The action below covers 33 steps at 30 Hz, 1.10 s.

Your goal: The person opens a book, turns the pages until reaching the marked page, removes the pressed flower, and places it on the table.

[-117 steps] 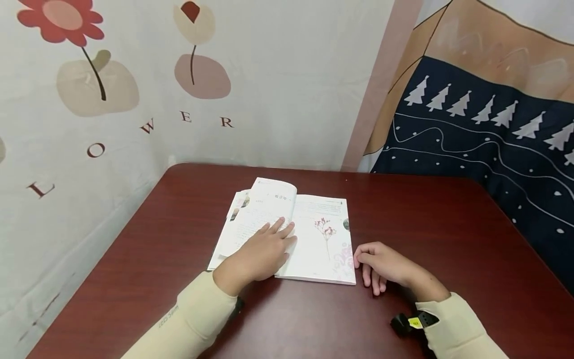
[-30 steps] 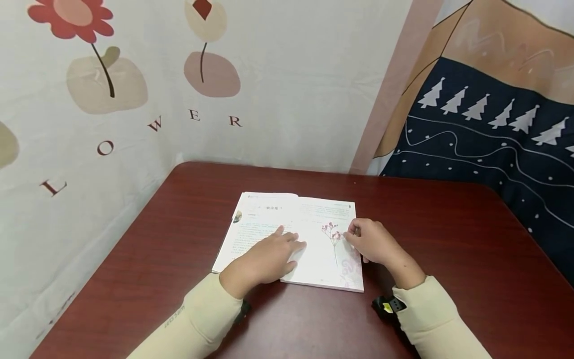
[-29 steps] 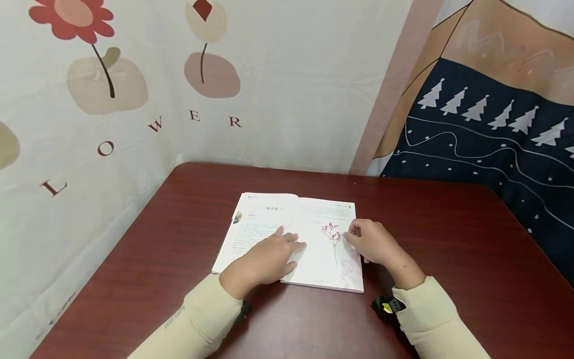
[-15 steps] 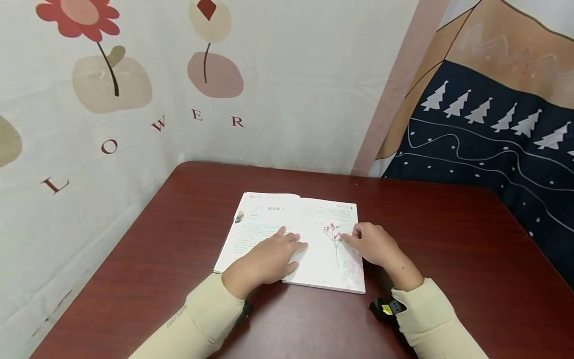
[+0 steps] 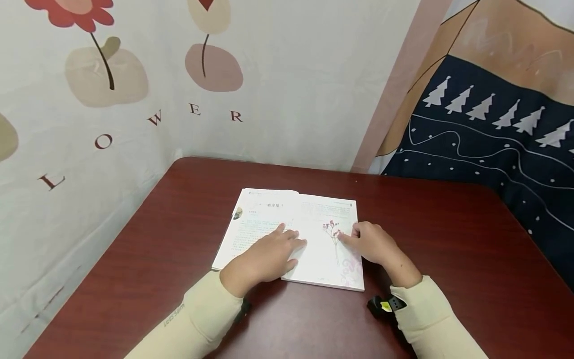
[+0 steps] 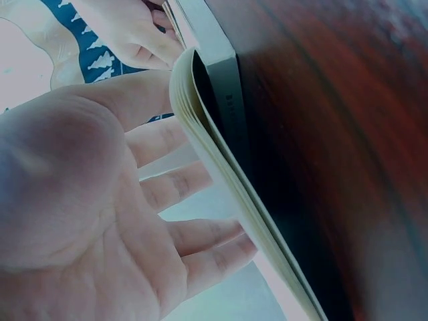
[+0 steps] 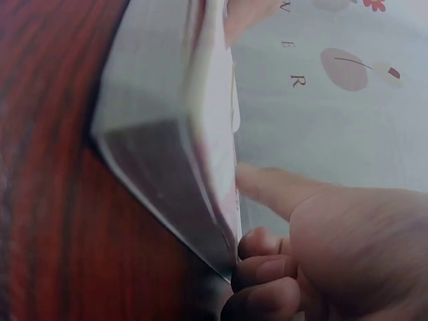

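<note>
An open book [image 5: 314, 269] lies on the dark red table, a red flower printed on its right page. My left hand [image 5: 269, 254] rests across the middle of the book with fingers spread. The left wrist view shows those fingers [image 6: 200, 237] straight over the pages, beside the curved page edges. At the book's right edge is my right hand [image 5: 374, 243], its thumb lying on the right page near the printed flower. In the right wrist view the other fingers [image 7: 267, 271] of the right hand curl against the book's edge, while the thick page block [image 7: 160, 167] shows beside them.
The table [image 5: 179, 209] extends around the book on all sides. Behind it hangs a pale cloth [image 5: 291, 99] with flowers and letters, and at the right a dark blue cloth [image 5: 475, 144] with white trees. A black wrist strap [image 5: 396, 303] sits on the right wrist.
Several seconds ago the left pages stood curled up and my right hand lay off the book; now the pages lie flatter and that hand is at the right edge. Its thumb has slid slightly left.
</note>
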Each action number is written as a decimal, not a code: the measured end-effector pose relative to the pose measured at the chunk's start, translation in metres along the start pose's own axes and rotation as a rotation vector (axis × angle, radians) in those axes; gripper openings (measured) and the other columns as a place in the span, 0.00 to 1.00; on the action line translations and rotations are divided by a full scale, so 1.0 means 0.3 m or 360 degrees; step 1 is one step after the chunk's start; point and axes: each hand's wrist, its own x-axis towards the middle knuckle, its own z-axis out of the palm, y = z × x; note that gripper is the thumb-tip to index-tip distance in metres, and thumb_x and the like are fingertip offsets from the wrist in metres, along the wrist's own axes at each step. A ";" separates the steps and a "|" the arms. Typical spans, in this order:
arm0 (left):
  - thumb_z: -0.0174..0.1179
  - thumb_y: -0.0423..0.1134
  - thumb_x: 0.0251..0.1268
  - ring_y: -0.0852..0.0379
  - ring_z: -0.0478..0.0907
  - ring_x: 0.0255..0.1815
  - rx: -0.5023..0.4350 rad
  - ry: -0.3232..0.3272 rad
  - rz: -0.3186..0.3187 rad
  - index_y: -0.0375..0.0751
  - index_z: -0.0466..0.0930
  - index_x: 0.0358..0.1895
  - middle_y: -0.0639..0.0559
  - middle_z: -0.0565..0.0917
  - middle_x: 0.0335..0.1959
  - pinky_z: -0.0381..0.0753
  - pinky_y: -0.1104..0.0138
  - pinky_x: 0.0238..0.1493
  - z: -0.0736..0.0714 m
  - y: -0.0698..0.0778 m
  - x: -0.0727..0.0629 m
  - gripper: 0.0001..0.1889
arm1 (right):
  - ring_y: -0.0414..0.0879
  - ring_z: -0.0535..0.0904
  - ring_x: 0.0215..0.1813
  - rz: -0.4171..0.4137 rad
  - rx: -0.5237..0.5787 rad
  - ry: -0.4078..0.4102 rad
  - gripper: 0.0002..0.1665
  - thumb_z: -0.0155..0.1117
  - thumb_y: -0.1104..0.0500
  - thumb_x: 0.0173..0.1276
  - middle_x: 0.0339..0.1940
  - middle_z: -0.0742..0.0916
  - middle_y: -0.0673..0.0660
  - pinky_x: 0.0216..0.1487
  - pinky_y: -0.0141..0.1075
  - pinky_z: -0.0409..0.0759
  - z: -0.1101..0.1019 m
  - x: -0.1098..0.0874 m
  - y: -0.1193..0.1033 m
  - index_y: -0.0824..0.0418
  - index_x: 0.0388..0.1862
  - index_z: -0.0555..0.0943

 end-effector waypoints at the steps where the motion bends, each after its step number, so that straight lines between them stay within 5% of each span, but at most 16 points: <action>1: 0.62 0.39 0.69 0.37 0.68 0.73 0.0001 0.0006 0.0006 0.44 0.78 0.65 0.41 0.77 0.67 0.64 0.49 0.76 -0.001 0.000 0.002 0.22 | 0.44 0.66 0.20 -0.0007 0.0007 -0.0001 0.26 0.66 0.45 0.69 0.14 0.70 0.51 0.20 0.33 0.61 -0.003 0.001 0.004 0.56 0.17 0.70; 12: 0.62 0.39 0.69 0.34 0.67 0.74 -0.0019 0.0012 -0.0006 0.44 0.78 0.65 0.40 0.77 0.68 0.67 0.48 0.74 0.000 -0.009 0.013 0.22 | 0.43 0.67 0.12 0.0082 0.0104 -0.0106 0.28 0.64 0.44 0.70 0.10 0.70 0.50 0.17 0.32 0.63 -0.029 -0.006 0.031 0.55 0.16 0.67; 33: 0.62 0.40 0.69 0.31 0.65 0.74 -0.0037 -0.0005 -0.0049 0.45 0.77 0.66 0.41 0.76 0.68 0.70 0.43 0.69 0.001 -0.004 0.011 0.23 | 0.45 0.78 0.12 0.0182 0.0449 -0.0260 0.14 0.60 0.53 0.73 0.16 0.77 0.56 0.17 0.37 0.79 -0.060 -0.029 0.086 0.64 0.38 0.73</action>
